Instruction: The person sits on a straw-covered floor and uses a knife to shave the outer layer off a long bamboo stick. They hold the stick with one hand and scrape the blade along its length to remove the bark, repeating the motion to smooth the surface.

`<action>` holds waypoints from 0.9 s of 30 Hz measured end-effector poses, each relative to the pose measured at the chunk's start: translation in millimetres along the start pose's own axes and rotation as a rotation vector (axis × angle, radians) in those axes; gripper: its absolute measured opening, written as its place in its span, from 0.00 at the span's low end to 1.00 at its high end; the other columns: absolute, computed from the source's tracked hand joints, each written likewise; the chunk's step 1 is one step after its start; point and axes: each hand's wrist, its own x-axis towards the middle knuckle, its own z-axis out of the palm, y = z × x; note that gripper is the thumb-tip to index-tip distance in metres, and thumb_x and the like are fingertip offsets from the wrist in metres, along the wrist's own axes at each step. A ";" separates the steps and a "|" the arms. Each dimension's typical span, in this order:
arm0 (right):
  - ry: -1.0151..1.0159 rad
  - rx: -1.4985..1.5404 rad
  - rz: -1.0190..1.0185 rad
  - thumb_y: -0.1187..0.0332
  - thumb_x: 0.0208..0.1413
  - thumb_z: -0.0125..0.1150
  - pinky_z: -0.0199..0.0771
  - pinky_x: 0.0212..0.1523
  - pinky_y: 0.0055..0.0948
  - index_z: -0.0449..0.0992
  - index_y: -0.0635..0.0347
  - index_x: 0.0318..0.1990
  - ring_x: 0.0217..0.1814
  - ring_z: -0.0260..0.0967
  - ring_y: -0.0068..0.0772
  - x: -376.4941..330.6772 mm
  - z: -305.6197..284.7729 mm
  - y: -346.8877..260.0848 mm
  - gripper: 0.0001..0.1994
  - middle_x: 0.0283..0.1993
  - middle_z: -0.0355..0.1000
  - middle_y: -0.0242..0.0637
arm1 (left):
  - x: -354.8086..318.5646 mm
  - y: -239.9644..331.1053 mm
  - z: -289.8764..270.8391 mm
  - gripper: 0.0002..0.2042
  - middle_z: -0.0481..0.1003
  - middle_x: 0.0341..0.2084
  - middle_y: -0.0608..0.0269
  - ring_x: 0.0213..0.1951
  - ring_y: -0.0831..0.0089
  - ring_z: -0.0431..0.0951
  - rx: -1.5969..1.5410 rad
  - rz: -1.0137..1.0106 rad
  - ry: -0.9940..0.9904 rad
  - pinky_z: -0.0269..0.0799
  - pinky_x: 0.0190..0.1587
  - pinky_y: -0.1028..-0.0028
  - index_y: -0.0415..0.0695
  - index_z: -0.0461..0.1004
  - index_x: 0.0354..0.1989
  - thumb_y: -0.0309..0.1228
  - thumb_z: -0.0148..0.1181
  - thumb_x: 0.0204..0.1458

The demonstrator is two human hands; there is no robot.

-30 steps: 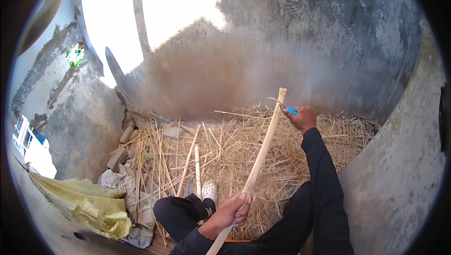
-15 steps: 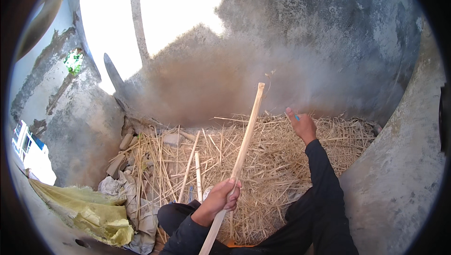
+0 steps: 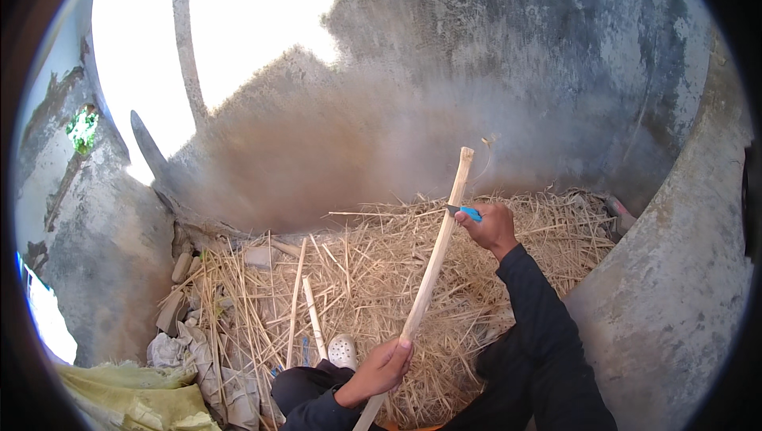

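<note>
A long pale wooden strip (image 3: pixel 429 280) slants up and away from my lap. My left hand (image 3: pixel 384 368) is wrapped round its lower part, with the thumb lying along the wood. Near the strip's far end my right hand (image 3: pixel 494 229) grips a knife (image 3: pixel 471 213) by its blue handle. The short dark blade lies across the strip and touches it. A thin curled shaving (image 3: pixel 486 142) hangs beside the tip. Most of the handle is hidden in my fist.
Loose straw and shavings (image 3: pixel 508 272) cover the floor. Two thin sticks lie left of my white clog (image 3: pixel 343 351). A yellow cloth (image 3: pixel 135 399) and crumpled pale sacking (image 3: pixel 214 359) are at lower left. A concrete wall (image 3: pixel 476 74) rises behind, another (image 3: pixel 659 304) at right.
The knife in my right hand has come left and down onto the strip. The view has shifted, and the strip's tip now stands farther right. My white clog shows more fully.
</note>
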 end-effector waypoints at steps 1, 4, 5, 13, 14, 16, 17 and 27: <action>-0.005 -0.035 -0.034 0.30 0.47 0.48 0.64 0.19 0.40 0.73 0.57 0.15 0.15 0.66 0.43 1.1 0.9 1.1 0.35 0.11 0.64 0.39 | 1.3 -6.2 -2.7 0.19 0.59 0.14 0.73 0.14 0.84 0.59 0.075 0.060 0.022 0.58 0.17 0.82 0.46 0.60 0.27 0.46 0.35 0.64; -0.038 -0.131 -0.093 0.27 0.44 0.49 0.62 0.17 0.39 0.70 0.56 0.13 0.14 0.65 0.41 0.5 -1.7 2.5 0.36 0.10 0.63 0.38 | 0.3 -26.8 -7.6 0.19 0.59 0.15 0.74 0.17 0.85 0.58 0.194 0.158 0.054 0.56 0.19 0.82 0.45 0.60 0.25 0.45 0.36 0.65; -0.017 -0.154 -0.123 0.27 0.44 0.49 0.62 0.16 0.38 0.69 0.56 0.12 0.13 0.65 0.41 1.1 -0.8 3.3 0.36 0.10 0.62 0.38 | -2.6 -27.9 -8.0 0.19 0.59 0.15 0.74 0.17 0.85 0.57 0.164 0.135 0.038 0.55 0.20 0.82 0.45 0.60 0.25 0.44 0.36 0.65; 0.122 -0.236 -0.233 0.25 0.42 0.48 0.62 0.15 0.36 0.67 0.53 0.12 0.13 0.65 0.39 11.5 10.9 20.2 0.36 0.09 0.61 0.35 | -22.7 -32.8 -9.2 0.19 0.59 0.16 0.75 0.18 0.85 0.56 0.058 0.145 0.012 0.54 0.20 0.81 0.45 0.60 0.25 0.43 0.35 0.65; 0.120 -0.271 -0.221 0.25 0.42 0.48 0.62 0.15 0.36 0.67 0.53 0.12 0.13 0.65 0.39 13.2 10.5 24.0 0.36 0.09 0.61 0.35 | -26.2 -32.2 -8.6 0.19 0.59 0.16 0.75 0.17 0.85 0.56 0.047 0.133 0.008 0.54 0.20 0.81 0.45 0.60 0.25 0.43 0.35 0.65; 0.117 -0.344 -0.199 0.25 0.42 0.48 0.62 0.15 0.36 0.67 0.53 0.11 0.13 0.65 0.39 18.3 7.9 31.5 0.36 0.10 0.62 0.35 | -29.5 -34.0 -6.9 0.19 0.59 0.15 0.75 0.17 0.85 0.57 0.060 0.141 0.022 0.54 0.19 0.82 0.45 0.60 0.24 0.43 0.35 0.65; 0.108 -0.357 -0.192 0.25 0.41 0.48 0.62 0.16 0.37 0.67 0.53 0.11 0.13 0.65 0.39 18.0 10.3 32.1 0.36 0.10 0.62 0.35 | -28.5 -36.5 -5.9 0.19 0.59 0.15 0.75 0.16 0.85 0.57 0.085 0.160 0.041 0.54 0.19 0.82 0.46 0.60 0.24 0.43 0.35 0.65; 0.089 -0.417 -0.191 0.25 0.42 0.47 0.64 0.16 0.37 0.67 0.52 0.11 0.14 0.67 0.39 5.3 22.2 39.8 0.36 0.10 0.63 0.37 | -43.1 -9.8 6.3 0.20 0.57 0.12 0.74 0.11 0.84 0.56 -0.012 0.047 0.072 0.54 0.13 0.82 0.46 0.60 0.25 0.47 0.36 0.64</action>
